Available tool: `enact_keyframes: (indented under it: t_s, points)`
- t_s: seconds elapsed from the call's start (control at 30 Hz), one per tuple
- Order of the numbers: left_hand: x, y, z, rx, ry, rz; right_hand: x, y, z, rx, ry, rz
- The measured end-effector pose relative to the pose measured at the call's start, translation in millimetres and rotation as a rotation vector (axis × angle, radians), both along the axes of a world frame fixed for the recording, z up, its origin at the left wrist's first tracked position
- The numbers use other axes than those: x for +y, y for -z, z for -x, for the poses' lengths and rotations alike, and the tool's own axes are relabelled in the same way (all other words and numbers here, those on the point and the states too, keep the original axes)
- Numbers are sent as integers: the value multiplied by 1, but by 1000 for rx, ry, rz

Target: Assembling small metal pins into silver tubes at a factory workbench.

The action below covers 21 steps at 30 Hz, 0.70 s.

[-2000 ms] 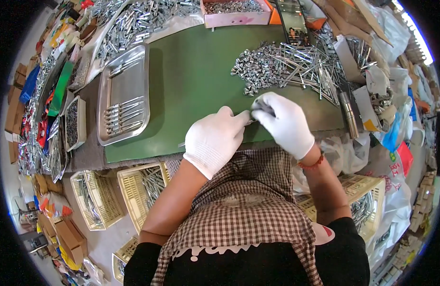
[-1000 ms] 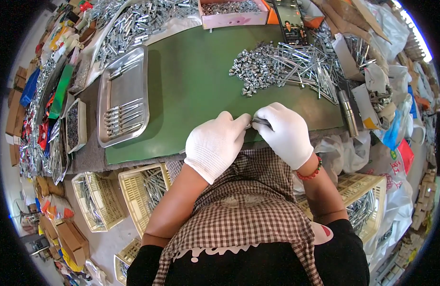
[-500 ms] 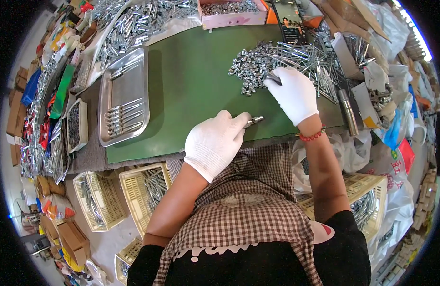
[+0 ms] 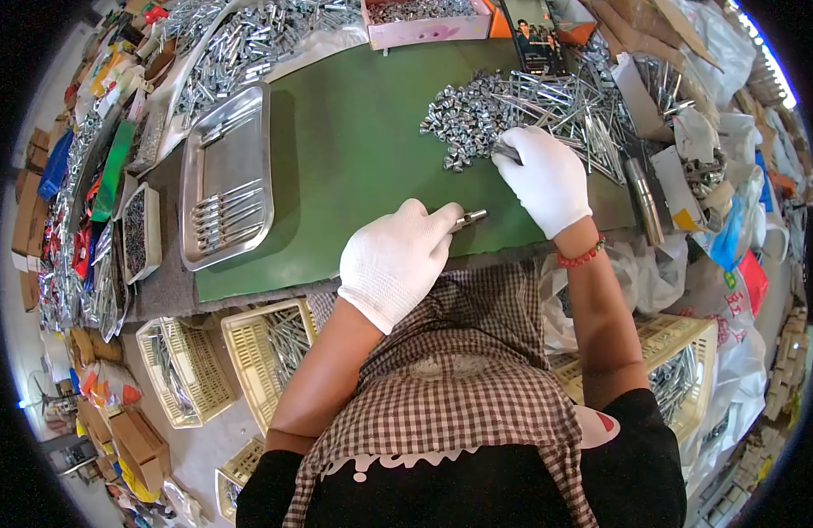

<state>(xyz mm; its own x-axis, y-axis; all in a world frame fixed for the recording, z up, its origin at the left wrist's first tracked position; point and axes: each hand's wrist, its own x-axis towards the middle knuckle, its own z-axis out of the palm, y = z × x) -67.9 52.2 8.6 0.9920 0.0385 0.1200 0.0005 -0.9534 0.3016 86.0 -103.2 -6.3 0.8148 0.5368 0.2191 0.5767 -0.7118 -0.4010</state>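
My left hand [image 4: 397,257], in a white glove, is closed over the near part of the green work surface [image 4: 353,132]. A short silver metal bolt [image 4: 471,219] sticks out past its thumb and forefinger; the rest is hidden in the hand. My right hand [image 4: 545,179], also gloved, has its fingers pinched at the near edge of a pile of small silver cone-shaped nuts [image 4: 468,119]. A dark grey piece [image 4: 507,152] shows at its fingertips, too little of it to name. Long thin metal rods [image 4: 591,123] lie loosely just beyond this hand.
A steel tray [image 4: 267,167] at the left holds several assembled bolts. Behind stand a pink box [image 4: 428,32] of small parts and a phone [image 4: 534,40]. A metal cylinder [image 4: 644,202] lies at the right edge. Cream plastic baskets [image 4: 239,352] with metal parts stand below.
My right hand has shifted very slightly nearer to me at the pile's edge. The left hand keeps its hold on the bolt, almost still.
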Motion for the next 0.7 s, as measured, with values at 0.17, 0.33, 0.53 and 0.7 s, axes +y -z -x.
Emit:
enact_keyframes:
  t_s: [0.17, 0.33, 0.53, 0.7]
  points:
    - [1, 1, 2, -46, 4, -6, 0, -3, 4, 1, -19, 68]
    - [3, 4, 2, -74, 12, 13, 1, -2, 4, 9, -49, -56]
    - [3, 4, 3, -78, 8, 15, 5, 1, 3, -47, -81, -5]
    - [4, 1, 2, -41, 9, 52, -5, -8, 26, 51, -156, -123]
